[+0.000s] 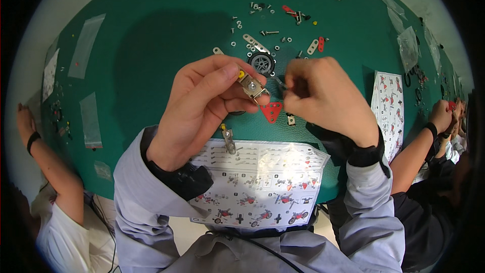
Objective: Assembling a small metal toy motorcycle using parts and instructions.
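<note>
My left hand is closed, thumb and fingers gripping a small metal bracket assembly with a screw in its middle and a yellow piece at its upper end. Just right of it, my right hand is curled in a pinch around a thin greyish piece, blurred and mostly hidden. A black wheel with grey spokes lies beyond the hands. Between them, on the green table, is a red triangular plate with holes. A second small metal bracket piece rests by my left wrist.
A printed instruction sheet lies in front of me, another to the right. Screws, nuts and perforated strips are scattered farther back. Plastic bags lie around the green table. Other people's arms rest on both sides.
</note>
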Demonstrator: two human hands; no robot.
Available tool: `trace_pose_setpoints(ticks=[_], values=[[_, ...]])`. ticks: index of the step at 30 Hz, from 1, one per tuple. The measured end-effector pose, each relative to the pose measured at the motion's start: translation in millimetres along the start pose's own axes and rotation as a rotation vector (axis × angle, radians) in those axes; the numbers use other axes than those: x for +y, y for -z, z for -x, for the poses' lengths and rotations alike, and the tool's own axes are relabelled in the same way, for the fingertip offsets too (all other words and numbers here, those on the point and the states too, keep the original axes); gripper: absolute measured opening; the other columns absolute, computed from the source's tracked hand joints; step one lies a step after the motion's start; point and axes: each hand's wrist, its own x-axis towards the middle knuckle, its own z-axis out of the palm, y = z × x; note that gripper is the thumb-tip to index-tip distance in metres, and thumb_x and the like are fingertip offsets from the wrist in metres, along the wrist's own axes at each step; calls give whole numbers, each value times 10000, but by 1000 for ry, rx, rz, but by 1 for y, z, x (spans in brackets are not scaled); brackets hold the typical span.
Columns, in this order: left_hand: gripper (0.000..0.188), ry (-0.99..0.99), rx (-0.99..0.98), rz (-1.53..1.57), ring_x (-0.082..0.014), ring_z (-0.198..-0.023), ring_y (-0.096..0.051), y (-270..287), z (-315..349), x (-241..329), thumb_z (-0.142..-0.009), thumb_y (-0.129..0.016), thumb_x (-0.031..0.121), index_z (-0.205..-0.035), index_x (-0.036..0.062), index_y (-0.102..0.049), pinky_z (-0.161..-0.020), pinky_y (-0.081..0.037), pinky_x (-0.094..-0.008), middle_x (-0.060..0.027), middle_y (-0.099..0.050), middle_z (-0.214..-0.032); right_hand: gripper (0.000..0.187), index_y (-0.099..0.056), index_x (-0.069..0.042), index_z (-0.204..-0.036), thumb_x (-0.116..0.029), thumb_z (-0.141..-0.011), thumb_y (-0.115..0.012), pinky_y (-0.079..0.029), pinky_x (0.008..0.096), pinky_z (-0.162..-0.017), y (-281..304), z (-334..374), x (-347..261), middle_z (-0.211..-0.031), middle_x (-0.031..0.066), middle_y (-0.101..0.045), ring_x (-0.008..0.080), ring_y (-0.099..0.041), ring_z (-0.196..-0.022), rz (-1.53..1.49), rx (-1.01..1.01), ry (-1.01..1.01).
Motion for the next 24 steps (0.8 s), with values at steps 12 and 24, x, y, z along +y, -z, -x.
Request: trace_pose_setpoints(ticks=[12, 24], values=[[241, 16, 30, 99, -242, -862, -659, 3, -2, 0, -948, -460, 238, -990, 6, -511, -689, -563, -282, -168, -611, -998, 74, -579, 31, -828, 1, -765, -604, -382, 210, -522, 14, 17, -11, -696, 50, -580, 88, -509, -575, -550, 449, 240], [246, 1, 44, 5, -226, -813, -664, 2, -4, -1, -940, -477, 240, -917, -2, -515, -646, -561, -265, -158, -615, -955, 135, -654, 40, -807, 24, -675, -637, -356, 254, -507, 12, 16, -13, -634, 72, -544, 144, -496, -557, -155, 426, 471]])
